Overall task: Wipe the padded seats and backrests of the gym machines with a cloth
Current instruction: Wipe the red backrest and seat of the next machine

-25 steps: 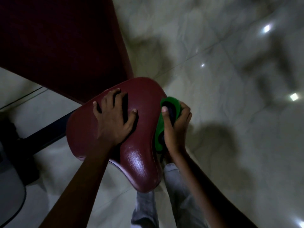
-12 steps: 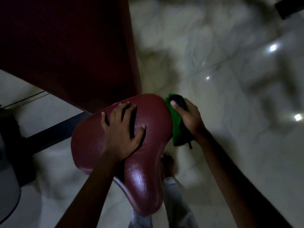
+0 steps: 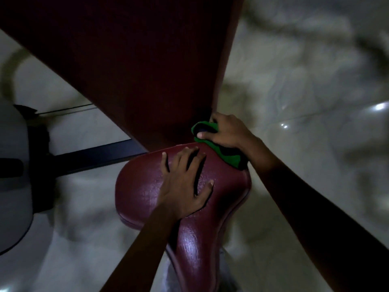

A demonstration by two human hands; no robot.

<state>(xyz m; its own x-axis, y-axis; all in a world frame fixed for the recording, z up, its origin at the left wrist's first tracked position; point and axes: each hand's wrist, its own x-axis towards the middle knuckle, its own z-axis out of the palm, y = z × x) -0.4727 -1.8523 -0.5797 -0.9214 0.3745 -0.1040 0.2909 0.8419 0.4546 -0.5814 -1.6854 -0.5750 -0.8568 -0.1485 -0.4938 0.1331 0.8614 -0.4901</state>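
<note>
A dark red padded seat [image 3: 143,194] fills the lower middle of the head view. My left hand [image 3: 185,182] lies flat on top of it with fingers spread. Above it rises the dark red padded backrest [image 3: 130,66]. My right hand [image 3: 227,133] grips a green and black cloth [image 3: 227,157] at the seat's far right corner, where the seat meets the bottom edge of the backrest. Part of the cloth is hidden under my fingers.
A dark metal frame bar [image 3: 94,157] runs left from under the seat to a grey machine housing [image 3: 12,186]. Pale glossy marble floor [image 3: 305,102] surrounds the machine. My trouser leg [image 3: 229,272] shows below the seat.
My right hand has carried the cloth from the seat's right side up to its far corner by the backrest. My left hand has stayed flat on the seat.
</note>
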